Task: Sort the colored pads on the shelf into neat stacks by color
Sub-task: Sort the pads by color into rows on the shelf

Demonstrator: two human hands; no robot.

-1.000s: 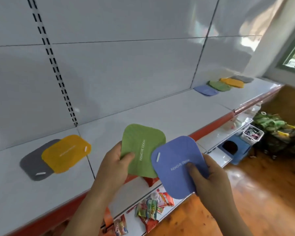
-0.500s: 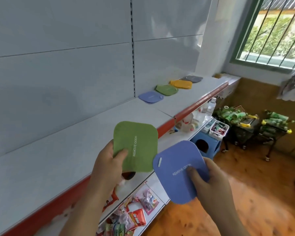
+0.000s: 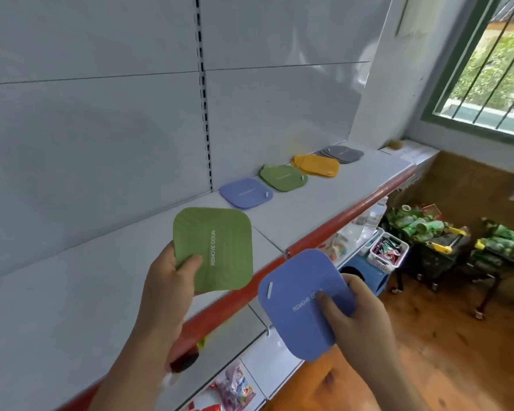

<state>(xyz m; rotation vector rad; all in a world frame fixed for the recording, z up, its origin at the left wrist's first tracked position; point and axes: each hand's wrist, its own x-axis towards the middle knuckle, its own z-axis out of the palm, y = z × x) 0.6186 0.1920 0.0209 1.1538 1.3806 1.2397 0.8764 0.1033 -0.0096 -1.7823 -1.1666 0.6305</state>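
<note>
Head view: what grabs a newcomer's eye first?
The two pads held up in the foreground: the left hand grips a green pad, the right hand a blue pad, both over the shelf's red edge. Behind them, four stacks line the shelf: blue, green, yellow, grey.

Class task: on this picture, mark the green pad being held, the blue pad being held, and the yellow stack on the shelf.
green pad [image 3: 217, 247]: head view, centre of its face.
blue pad [image 3: 294, 315]: head view, bare face left of the thumb.
yellow stack [image 3: 316, 165]: head view, top pad's middle.
</note>
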